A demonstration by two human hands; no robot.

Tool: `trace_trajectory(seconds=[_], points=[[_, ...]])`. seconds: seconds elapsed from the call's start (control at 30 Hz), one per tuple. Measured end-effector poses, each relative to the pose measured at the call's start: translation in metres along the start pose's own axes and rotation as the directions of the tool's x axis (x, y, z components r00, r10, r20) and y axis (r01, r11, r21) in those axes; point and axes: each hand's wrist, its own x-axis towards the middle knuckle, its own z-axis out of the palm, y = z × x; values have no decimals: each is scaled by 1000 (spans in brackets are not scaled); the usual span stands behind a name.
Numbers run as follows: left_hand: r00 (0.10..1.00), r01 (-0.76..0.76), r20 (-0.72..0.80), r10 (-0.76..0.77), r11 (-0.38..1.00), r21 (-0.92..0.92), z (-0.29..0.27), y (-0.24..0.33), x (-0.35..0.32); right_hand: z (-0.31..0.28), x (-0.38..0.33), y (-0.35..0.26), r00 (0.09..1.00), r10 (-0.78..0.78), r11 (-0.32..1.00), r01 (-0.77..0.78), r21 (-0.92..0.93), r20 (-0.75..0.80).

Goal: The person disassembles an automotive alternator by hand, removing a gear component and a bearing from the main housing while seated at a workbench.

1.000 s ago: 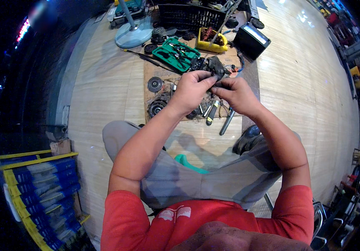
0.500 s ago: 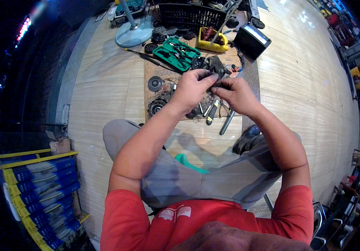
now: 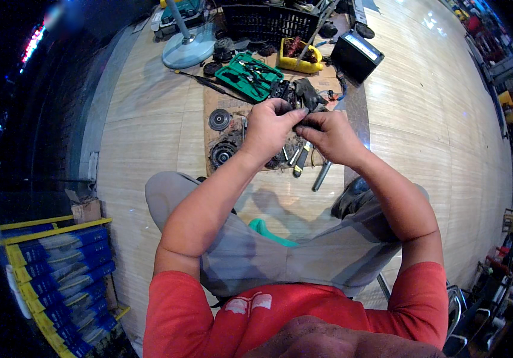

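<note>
Over the cardboard work mat (image 3: 334,149), my left hand (image 3: 271,126) and my right hand (image 3: 331,136) meet with fingers pinched together. Whatever lies between the fingertips is too small and dark to name. Just beyond them sit a dark metal part (image 3: 283,90) and a crumpled black rag-like piece (image 3: 309,93). To the left of my left hand lie a round pulley (image 3: 219,119) and a larger toothed round part (image 3: 223,155). Below my hands are a yellow and black handled tool (image 3: 302,160) and a grey metal tube (image 3: 322,176).
A green tool case (image 3: 248,76) lies open past my hands, beside a yellow bin (image 3: 300,64) of reddish parts. Farther back stands a black crate (image 3: 268,24). A black battery (image 3: 358,56) sits at the right, a round stand base (image 3: 188,52) at the left. Blue boxes fill a yellow rack (image 3: 59,280).
My hands stay pinched together in nearly the same place, with small finger movements. The view has shifted slightly.
</note>
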Motion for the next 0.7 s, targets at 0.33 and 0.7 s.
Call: trace_trajectory(seconds=[0.33, 0.7], points=[[996, -40, 83, 43, 998, -43, -2, -15, 8, -3, 1, 0, 999, 28, 999, -26, -42, 27], [995, -62, -65, 71, 990, 127, 4, -10, 3, 8, -1, 3, 997, -67, 989, 62, -131, -34]])
